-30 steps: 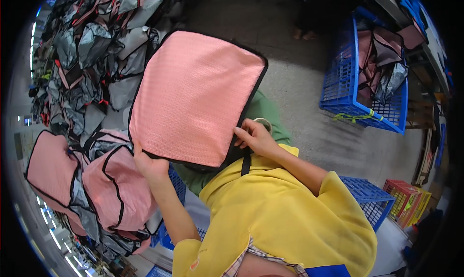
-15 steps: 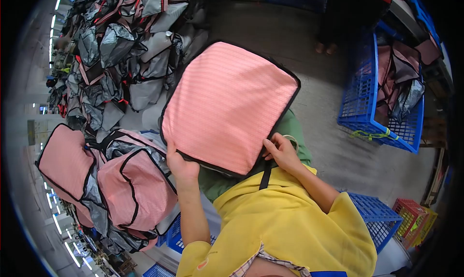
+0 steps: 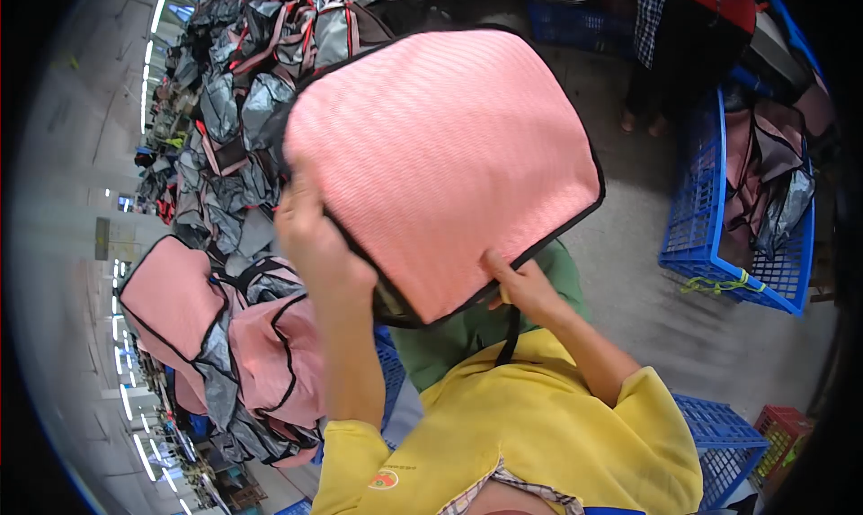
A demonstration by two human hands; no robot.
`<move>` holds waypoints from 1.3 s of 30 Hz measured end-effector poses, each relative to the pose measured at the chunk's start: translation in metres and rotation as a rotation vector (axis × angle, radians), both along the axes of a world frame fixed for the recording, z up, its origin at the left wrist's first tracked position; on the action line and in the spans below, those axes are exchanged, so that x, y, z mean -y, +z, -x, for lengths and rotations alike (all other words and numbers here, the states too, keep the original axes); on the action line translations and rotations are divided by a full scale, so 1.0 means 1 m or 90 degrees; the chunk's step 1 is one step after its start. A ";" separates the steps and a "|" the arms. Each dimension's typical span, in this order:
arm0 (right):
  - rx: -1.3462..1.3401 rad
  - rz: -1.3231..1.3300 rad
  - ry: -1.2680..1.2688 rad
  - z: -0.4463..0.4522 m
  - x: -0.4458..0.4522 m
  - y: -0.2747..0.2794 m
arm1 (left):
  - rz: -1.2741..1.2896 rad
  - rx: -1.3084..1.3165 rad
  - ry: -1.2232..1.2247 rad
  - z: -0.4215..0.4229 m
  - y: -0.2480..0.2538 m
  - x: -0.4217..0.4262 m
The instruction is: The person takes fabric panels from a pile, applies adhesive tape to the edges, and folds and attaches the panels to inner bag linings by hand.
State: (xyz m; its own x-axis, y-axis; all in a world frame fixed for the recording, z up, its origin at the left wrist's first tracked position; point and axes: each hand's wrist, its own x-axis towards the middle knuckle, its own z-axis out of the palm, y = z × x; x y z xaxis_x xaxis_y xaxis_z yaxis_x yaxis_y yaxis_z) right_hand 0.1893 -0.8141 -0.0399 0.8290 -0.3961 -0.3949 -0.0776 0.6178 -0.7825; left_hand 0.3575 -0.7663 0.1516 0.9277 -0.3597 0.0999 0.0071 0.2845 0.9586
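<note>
Held up before me is a pink fabric bag (image 3: 445, 164), its broad, ribbed, rounded-square face edged in black binding. My left hand (image 3: 315, 232), slightly blurred, grips its left edge with the thumb on the pink face. At the lower right edge my right hand (image 3: 526, 290) pinches the binding, thumb on top and fingers underneath. The bag's underside is mostly hidden. A black strap (image 3: 510, 335) hangs below it near my right hand, over my yellow shirt. More pink bags (image 3: 274, 353) with silvery lining lie in a heap left of my left arm.
A tall pile of grey, silver and pink bags (image 3: 234, 102) rises at the back left. On the right stands a blue crate (image 3: 692, 209) holding more bags. Another blue crate (image 3: 719, 434) and a red crate (image 3: 782, 434) are lower right. A person (image 3: 688, 57) stands at the back right.
The bag has been raised and turned, and looks larger in view. My left hand has moved up along its left edge. My right hand's thumb now lies on the pink face.
</note>
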 end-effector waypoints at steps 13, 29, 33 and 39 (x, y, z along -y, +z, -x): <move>0.431 -0.543 0.221 -0.016 -0.023 0.121 | -0.236 0.327 -0.680 -0.026 0.206 0.025; 0.211 0.167 -0.448 0.143 -0.006 0.091 | -0.380 0.597 -0.539 -0.015 -0.154 0.081; -0.507 0.843 -0.445 0.104 0.035 0.092 | -0.448 0.673 -0.574 0.003 -0.134 0.088; -0.610 0.796 -0.451 0.101 0.098 0.014 | -0.433 0.845 -0.163 -0.059 -0.135 0.054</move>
State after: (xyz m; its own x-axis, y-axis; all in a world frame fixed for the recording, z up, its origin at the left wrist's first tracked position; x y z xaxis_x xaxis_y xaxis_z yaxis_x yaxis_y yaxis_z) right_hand 0.0883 -0.9123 -0.0263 0.0444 -0.9785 0.2015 -0.7688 -0.1622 -0.6186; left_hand 0.4170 -0.8201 0.0164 0.2088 -0.8139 0.5421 -0.9639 -0.0778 0.2545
